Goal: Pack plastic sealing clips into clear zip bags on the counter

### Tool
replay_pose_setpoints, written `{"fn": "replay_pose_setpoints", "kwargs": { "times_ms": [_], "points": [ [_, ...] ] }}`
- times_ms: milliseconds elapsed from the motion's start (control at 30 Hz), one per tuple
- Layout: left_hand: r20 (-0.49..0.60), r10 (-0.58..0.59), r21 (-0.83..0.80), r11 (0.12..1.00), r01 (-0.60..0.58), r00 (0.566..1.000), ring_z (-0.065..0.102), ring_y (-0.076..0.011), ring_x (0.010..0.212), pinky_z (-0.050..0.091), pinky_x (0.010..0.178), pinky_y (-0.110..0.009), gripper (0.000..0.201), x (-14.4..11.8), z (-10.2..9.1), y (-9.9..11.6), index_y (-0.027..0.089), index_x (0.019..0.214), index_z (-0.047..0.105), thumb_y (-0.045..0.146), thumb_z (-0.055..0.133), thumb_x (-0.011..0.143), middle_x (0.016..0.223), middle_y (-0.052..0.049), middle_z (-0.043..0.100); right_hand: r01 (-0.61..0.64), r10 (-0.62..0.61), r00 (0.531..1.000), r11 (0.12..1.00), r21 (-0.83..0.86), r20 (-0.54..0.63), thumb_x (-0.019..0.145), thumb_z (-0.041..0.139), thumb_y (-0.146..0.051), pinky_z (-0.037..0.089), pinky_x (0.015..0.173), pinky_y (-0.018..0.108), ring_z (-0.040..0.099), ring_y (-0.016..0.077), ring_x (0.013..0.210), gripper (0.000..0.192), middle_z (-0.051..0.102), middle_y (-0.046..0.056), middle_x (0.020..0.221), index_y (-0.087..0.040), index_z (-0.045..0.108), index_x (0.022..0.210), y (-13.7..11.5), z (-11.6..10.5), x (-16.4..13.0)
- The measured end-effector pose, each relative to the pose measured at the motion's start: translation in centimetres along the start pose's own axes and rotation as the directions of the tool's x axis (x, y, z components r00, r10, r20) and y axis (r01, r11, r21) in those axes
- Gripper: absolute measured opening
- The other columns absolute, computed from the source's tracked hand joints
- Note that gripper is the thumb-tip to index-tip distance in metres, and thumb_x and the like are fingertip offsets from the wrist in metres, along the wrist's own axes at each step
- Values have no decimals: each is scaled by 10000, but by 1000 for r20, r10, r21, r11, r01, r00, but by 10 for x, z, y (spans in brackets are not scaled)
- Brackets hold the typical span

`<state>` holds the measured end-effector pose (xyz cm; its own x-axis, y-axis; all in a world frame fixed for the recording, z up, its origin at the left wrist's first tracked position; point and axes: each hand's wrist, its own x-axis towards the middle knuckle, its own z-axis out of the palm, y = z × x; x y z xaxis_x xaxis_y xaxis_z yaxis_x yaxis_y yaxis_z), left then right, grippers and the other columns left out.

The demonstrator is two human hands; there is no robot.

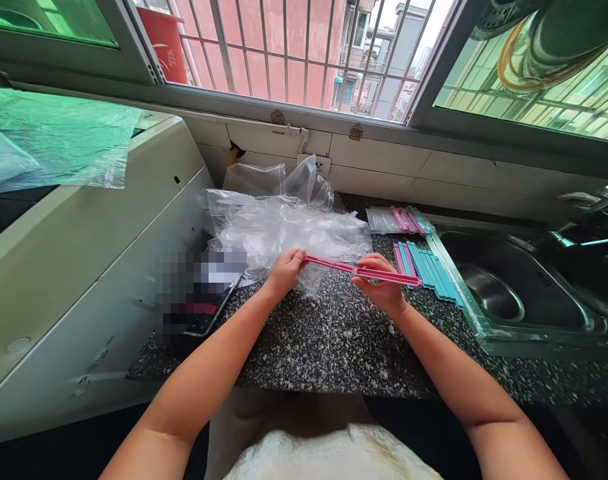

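A long pink sealing clip [361,270] spans the gap between both hands above the speckled dark countertop [334,333], running from upper left to lower right with a slight downward slope. The left hand [285,270] pinches the clip's left end between thumb and fingertips, fingers curled together and knuckles turned up; the forearm comes in from the lower left at a slant. The right hand [381,290] holds the clip nearer its right end, fingers bent around it from below with the thumb on top, so that a short stretch of the clip sticks out past the hand toward the sink. The clip appears split into two thin arms along part of its length, though how far apart they stand is hard to tell. Just behind the clip and under its left half lies a heap of crumpled clear plastic bags [284,227], and a fold of that plastic seems to reach up to the clip near the left hand. To the right, beside the right hand, a row of blue and pink clips [429,270] lies at the edge of the steel sink [514,293]. Farther back sits a small packet of clips [399,220].
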<state>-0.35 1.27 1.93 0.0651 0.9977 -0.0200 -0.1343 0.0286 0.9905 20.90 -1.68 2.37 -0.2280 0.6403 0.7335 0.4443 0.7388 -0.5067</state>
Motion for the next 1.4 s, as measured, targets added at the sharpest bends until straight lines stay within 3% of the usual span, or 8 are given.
{"fn": "replay_pose_setpoints", "kwargs": {
  "times_ms": [167, 567, 800, 1033, 1233, 1400],
  "points": [
    [26, 30, 49, 998, -31, 999, 326, -79, 479, 262, 467, -213, 342, -1, -1, -1, 164, 503, 429, 404, 552, 713, 479, 45, 358, 3, -2, 999, 999, -48, 32, 764, 611, -218, 504, 621, 291, 568, 146, 697, 68, 581, 21, 752, -216, 590, 829, -4, 2, -2],
    [53, 80, 57, 995, -83, 995, 316, -73, 486, 262, 479, -219, 393, 0, -3, -3, 163, 508, 429, 499, 565, 661, 485, 47, 350, 30, -29, 999, 998, -60, 17, 738, 614, -158, 502, 591, 284, 577, 146, 670, 91, 585, 23, 723, -208, 591, 812, -8, 3, -2],
    [89, 60, 26, 998, -63, 994, 374, -88, 528, 297, 500, -223, 396, -1, -6, -3, 151, 590, 516, 537, 591, 635, 540, 27, 435, 35, -35, 999, 997, -72, -7, 736, 611, -144, 498, 576, 275, 579, 142, 655, 90, 591, 22, 714, -205, 586, 797, -7, 2, -1],
    [112, 71, 18, 997, -73, 991, 354, -73, 532, 282, 521, -215, 291, -4, -4, 3, 155, 604, 502, 396, 664, 578, 545, 50, 416, 36, -46, 993, 995, -96, -110, 738, 615, -152, 494, 609, 288, 575, 143, 682, 113, 596, 14, 745, -217, 584, 826, -9, -5, 1],
    [160, 66, -11, 998, -65, 985, 353, -70, 528, 284, 512, -215, 259, -9, -1, 6, 157, 607, 502, 354, 666, 573, 543, 52, 403, -79, 51, 969, 991, -110, -241, 760, 604, -204, 475, 571, 277, 544, 132, 643, 68, 582, 12, 752, -215, 578, 822, 4, -6, 0],
    [239, 66, -65, 997, -52, 969, 361, -70, 532, 297, 518, -216, 288, -15, 2, 11, 157, 629, 505, 383, 676, 582, 555, 49, 410, -112, 86, 973, 987, -113, -215, 765, 602, -213, 470, 542, 273, 543, 134, 632, 47, 579, 16, 744, -210, 580, 807, 6, 0, -2]
  ]
}}
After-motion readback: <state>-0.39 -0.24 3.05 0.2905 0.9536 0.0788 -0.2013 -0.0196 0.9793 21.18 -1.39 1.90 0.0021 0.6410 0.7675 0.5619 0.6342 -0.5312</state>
